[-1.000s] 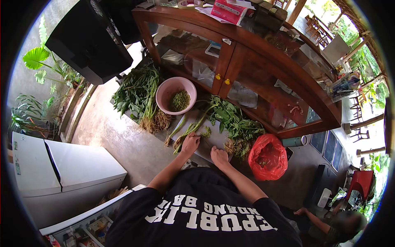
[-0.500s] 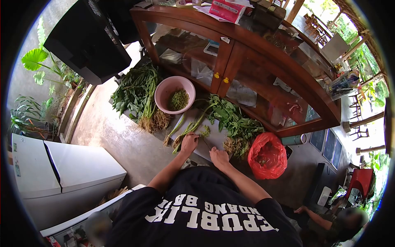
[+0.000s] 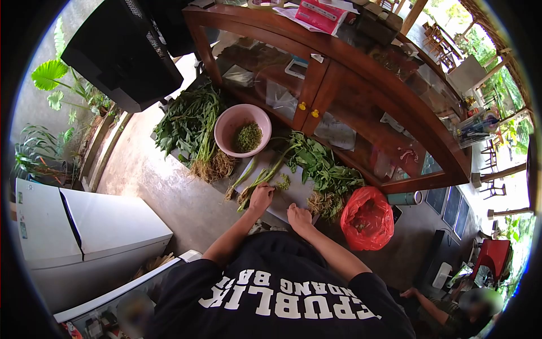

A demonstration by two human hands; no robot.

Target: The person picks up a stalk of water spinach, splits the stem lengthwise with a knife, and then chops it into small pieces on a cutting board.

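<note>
My left hand (image 3: 261, 197) is closed in a pinch low over the pale board (image 3: 277, 211), beside green stems (image 3: 275, 170) with whitish root ends. What its fingertips hold is too small to make out. Close to those fingers lies a little heap of chopped green bits (image 3: 283, 182). My right hand (image 3: 299, 217) is closed near the board's front edge, its contents hidden under the fingers. A leafy bunch (image 3: 322, 164) with brown roots lies beyond it. Behind the board, a pink bowl (image 3: 221, 133) contains more green pieces.
Another rooted bunch of greens (image 3: 189, 121) lies left of the bowl. At the right stand an open red plastic bag (image 3: 367, 223) and a green cylinder (image 3: 402, 198). A glass-door wooden cabinet (image 3: 316, 73) borders the back. A white fridge (image 3: 113, 226) stands left; another person's arm (image 3: 427, 305) shows lower right.
The view has shifted slightly. Both hands stay closed in nearly the same places over the board, and the greens, bowl and bag have not visibly moved.
</note>
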